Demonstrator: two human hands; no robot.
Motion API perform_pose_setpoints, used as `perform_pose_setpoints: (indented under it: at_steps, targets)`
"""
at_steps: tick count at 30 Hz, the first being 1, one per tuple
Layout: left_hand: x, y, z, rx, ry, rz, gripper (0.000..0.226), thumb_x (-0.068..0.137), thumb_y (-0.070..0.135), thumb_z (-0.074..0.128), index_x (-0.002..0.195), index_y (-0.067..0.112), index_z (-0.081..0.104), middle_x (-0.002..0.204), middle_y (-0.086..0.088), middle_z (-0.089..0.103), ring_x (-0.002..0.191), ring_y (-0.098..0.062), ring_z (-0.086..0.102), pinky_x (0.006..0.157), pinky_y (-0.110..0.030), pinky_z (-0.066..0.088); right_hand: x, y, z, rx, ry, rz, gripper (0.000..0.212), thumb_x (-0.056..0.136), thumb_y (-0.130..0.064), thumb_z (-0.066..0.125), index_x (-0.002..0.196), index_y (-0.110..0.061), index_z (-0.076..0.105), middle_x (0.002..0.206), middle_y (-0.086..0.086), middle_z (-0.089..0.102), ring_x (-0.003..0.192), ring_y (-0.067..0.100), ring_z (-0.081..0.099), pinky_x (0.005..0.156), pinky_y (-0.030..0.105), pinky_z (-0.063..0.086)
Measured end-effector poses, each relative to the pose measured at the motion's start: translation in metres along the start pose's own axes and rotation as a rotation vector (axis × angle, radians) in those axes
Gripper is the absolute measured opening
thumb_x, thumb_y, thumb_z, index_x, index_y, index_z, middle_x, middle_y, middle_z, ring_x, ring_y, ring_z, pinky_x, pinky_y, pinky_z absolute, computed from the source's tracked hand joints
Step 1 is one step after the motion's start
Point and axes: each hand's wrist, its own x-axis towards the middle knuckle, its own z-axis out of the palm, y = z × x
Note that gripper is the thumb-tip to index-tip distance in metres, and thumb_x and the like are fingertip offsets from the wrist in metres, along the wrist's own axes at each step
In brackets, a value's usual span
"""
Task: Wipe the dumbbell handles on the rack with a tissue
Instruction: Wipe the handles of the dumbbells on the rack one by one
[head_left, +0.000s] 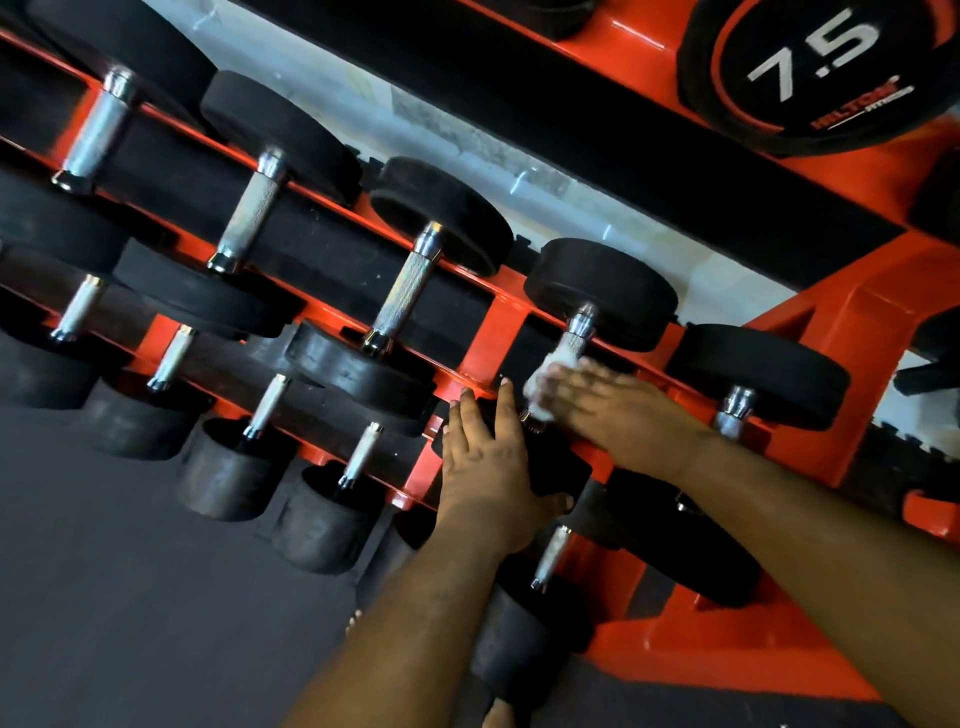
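Dumbbell handle (571, 345), a short chrome bar with a knurled grip, lies on the upper tier of an orange rack (498, 332), a little toward four o'clock from the middle of the view. It runs on a slant between two black round weights: the far weight (602, 291) sits at its one o'clock end, and the near weight (545, 457) at its seven o'clock end is mostly covered by a hand. A white tissue (540, 384) is wrapped against the lower half of the handle, bunched and blurred.

The right hand (613, 410) reaches in from four o'clock, forearm bare, palm down over the tissue. Its fingers are smeared by motion blur, so I cannot tell whether they curl round the tissue or only press it flat onto the bar.

The left hand (488, 467) comes up from six o'clock and rests on the near weight, fingers straight and spread over its rim toward twelve o'clock, thumb hooked under the weight's lower edge.

To nine and ten o'clock, more dumbbells sit in a row on the same tier, their chrome handles all slanted alike; the nearest neighbour (405, 291) is just beside the one under the tissue. A lower tier holds smaller dumbbells with pale handles. At one o'clock a large weight plate (821, 67) shows the figure 7.5.
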Motion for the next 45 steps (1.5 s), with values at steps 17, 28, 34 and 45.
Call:
perform_pose_setpoints:
  at_steps: [17, 28, 34, 45]
  targets:
    - [0.0, 0.003, -0.008, 0.034, -0.107, -0.009, 0.13, 0.079, 0.057, 0.079, 0.158, 0.029, -0.02, 0.164, -0.022, -0.025, 0.153, -0.037, -0.021, 0.126, -0.047, -0.003, 0.022, -0.036, -0.003, 0.118, -0.004, 0.388, 0.07, 0.084, -0.005, 0.026, 0.15, -0.017, 0.045, 0.161, 0.003, 0.035, 0.151, 0.018, 0.022, 0.124, 0.044, 0.013]
    - [0.002, 0.002, -0.005, 0.031, -0.093, -0.025, 0.13, 0.077, 0.056, 0.081, 0.159, 0.029, -0.016, 0.164, -0.019, -0.027, 0.153, -0.034, -0.023, 0.125, -0.045, -0.006, 0.041, -0.029, -0.002, 0.152, -0.032, 0.213, 0.039, 0.092, -0.015, 0.048, 0.126, -0.016, 0.067, 0.137, 0.004, 0.062, 0.139, 0.025, 0.048, 0.12, 0.046, 0.032]
    - [0.002, 0.004, -0.005, 0.017, -0.08, -0.042, 0.133, 0.074, 0.053, 0.084, 0.159, 0.031, -0.016, 0.164, -0.017, -0.028, 0.154, -0.034, -0.022, 0.125, -0.044, -0.005, -0.011, -0.023, 0.003, 0.617, -0.073, 0.071, 0.063, 0.09, -0.013, 0.03, 0.151, -0.023, 0.04, 0.158, -0.007, 0.037, 0.148, 0.016, 0.031, 0.117, 0.043, 0.035]
    - [0.0, 0.005, -0.005, 0.031, -0.072, -0.06, 0.137, 0.07, 0.056, 0.085, 0.158, 0.036, -0.018, 0.164, -0.012, -0.029, 0.154, -0.032, -0.021, 0.127, -0.045, 0.0, 0.058, -0.031, -0.013, 2.197, 0.66, 1.454, 0.032, 0.092, 0.001, 0.052, 0.119, -0.009, 0.065, 0.105, 0.011, 0.072, 0.094, 0.021, 0.069, 0.085, 0.034, 0.054]
